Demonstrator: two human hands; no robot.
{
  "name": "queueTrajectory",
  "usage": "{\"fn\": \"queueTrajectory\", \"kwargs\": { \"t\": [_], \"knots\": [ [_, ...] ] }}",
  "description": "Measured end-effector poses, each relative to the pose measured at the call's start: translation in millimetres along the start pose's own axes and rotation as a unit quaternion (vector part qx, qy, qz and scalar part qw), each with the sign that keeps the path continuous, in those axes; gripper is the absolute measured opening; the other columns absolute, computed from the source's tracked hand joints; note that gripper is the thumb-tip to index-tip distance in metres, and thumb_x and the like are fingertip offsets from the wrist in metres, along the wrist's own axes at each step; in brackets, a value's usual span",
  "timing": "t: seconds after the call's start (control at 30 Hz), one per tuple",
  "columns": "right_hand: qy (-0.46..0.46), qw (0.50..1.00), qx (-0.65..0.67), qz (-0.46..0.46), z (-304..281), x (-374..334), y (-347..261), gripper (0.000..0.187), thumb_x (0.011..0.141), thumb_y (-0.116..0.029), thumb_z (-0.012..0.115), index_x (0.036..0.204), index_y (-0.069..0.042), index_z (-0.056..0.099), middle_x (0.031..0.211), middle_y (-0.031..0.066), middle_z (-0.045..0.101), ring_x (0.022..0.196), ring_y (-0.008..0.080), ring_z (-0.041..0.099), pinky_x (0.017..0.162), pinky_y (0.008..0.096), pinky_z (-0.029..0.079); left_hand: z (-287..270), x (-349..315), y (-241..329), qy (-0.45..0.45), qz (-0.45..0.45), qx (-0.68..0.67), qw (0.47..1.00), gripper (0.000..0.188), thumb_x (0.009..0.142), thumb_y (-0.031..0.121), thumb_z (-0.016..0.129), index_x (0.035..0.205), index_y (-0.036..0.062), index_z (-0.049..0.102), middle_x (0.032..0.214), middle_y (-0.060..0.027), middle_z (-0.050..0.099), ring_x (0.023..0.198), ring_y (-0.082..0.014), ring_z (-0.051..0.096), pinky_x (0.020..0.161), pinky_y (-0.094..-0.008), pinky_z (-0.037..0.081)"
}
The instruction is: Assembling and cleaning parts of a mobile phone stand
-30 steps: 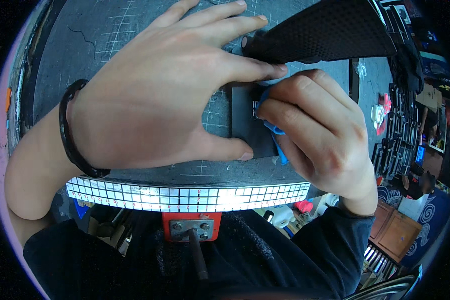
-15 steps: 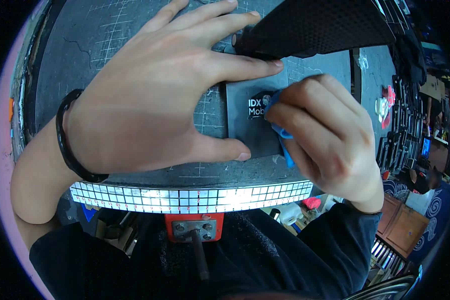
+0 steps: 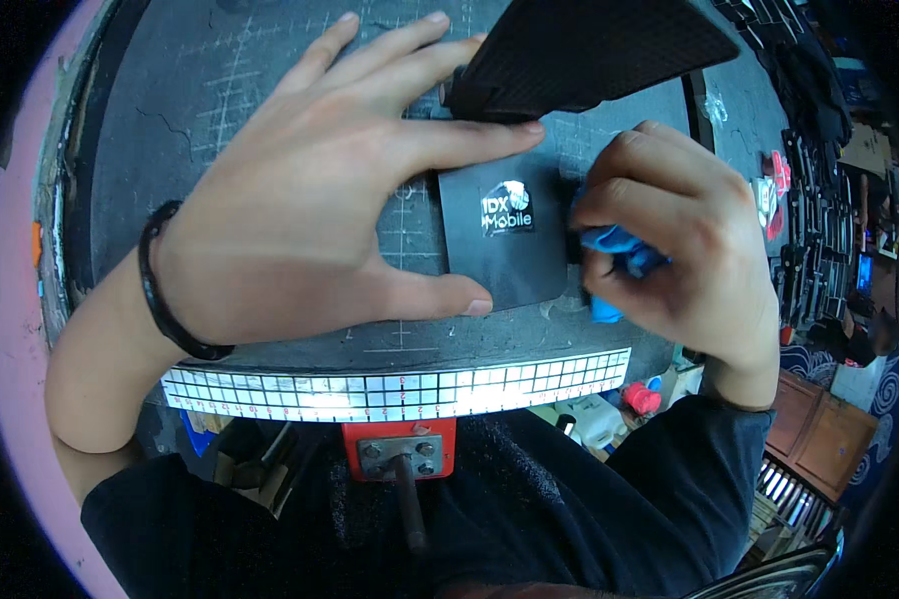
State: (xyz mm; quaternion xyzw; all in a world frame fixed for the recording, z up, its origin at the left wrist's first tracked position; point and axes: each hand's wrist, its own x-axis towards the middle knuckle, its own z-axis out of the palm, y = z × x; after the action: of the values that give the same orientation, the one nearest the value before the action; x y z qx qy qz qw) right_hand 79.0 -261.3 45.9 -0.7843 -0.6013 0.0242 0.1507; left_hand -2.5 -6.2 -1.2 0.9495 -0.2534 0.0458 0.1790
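A flat dark grey plate [image 3: 504, 265] with a small black-and-white label [image 3: 507, 208] lies on the dark work surface. At its far edge stands a tilted black panel [image 3: 589, 55] with a fine dotted texture; whether the two are joined is hidden behind my finger. My left hand [image 3: 310, 200] is spread flat, fingers stretched, its index finger along the plate's far edge and its thumb tip on the near left corner. Just off the plate's right edge, my right hand [image 3: 674, 230] is closed around a crumpled blue cloth [image 3: 617, 245].
Faint grid lines mark the work surface [image 3: 170, 110]. A white gridded ruler strip [image 3: 400, 394] runs along its near edge, above a red metal bracket [image 3: 400, 449] with a protruding rod. Dark metal parts [image 3: 797, 240] and red-and-clear pieces [image 3: 772, 190] lie at the right.
My right hand has slid right with the blue cloth, off the label, which now shows whole. My left hand stays on the plate. The whole view has shifted slightly.
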Motion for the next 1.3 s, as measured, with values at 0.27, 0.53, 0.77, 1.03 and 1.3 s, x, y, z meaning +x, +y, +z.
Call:
{"fn": "queueTrajectory", "kwargs": {
  "t": [0.27,0.53,0.77,1.03,1.3],
  "knots": [
    [0.035,0.981,0.186,0.038,-22.9,1.8,25.0,0.022,0.058,-0.001,0.075,0.079,0.000,0.070,0.082,0.0091,0.069,0.075,0.0245,0.070,0.071,0.0327,0.055,1.5,0.8,-2.4,0.023,0.022,-0.026,0.999,0.091,0.063,0.058,0.094,0.140,0.0180,0.070,0.141,-0.0154,0.063,0.139,-0.0371,0.049,0.118,-0.0503,0.035],
    [0.099,0.978,0.151,-0.105,20.0,10.9,31.7,0.022,0.070,-0.002,0.087,0.090,0.000,0.078,0.089,0.0135,0.076,0.087,0.0282,0.076,0.079,0.0366,0.061,-2.4,4.4,-1.1,0.005,0.025,-0.058,0.998,0.098,0.060,0.055,0.097,0.143,0.0118,0.067,0.135,-0.0145,0.069,0.121,-0.0298,0.058,0.110,-0.0432,0.038],
    [0.113,0.976,0.158,-0.095,21.7,2.5,30.0,0.024,0.068,0.001,0.087,0.090,0.001,0.077,0.088,0.0136,0.077,0.087,0.0290,0.077,0.080,0.0366,0.062,-1.7,11.8,-13.0,-0.014,0.050,-0.090,0.995,0.096,0.060,0.042,0.099,0.144,0.0083,0.065,0.126,-0.0160,0.075,0.108,-0.0279,0.069,0.100,-0.0380,0.047],
    [0.113,0.979,0.152,-0.077,22.3,4.1,21.6,0.028,0.066,0.002,0.088,0.092,0.002,0.077,0.087,0.0129,0.078,0.083,0.0280,0.078,0.079,0.0369,0.062,3.2,12.7,-18.1,0.002,0.078,-0.133,0.988,0.095,0.060,0.039,0.099,0.143,0.0057,0.065,0.125,-0.0174,0.075,0.107,-0.0296,0.072,0.098,-0.0379,0.052],
    [0.110,0.981,0.150,-0.064,15.9,5.9,19.7,0.029,0.066,0.001,0.089,0.092,0.002,0.077,0.087,0.0129,0.078,0.084,0.0269,0.078,0.080,0.0365,0.062,6.8,14.9,-21.5,0.013,0.093,-0.174,0.980,0.095,0.060,0.035,0.098,0.143,0.0031,0.064,0.124,-0.0189,0.075,0.106,-0.0313,0.075,0.095,-0.0378,0.056]
  ]
}}
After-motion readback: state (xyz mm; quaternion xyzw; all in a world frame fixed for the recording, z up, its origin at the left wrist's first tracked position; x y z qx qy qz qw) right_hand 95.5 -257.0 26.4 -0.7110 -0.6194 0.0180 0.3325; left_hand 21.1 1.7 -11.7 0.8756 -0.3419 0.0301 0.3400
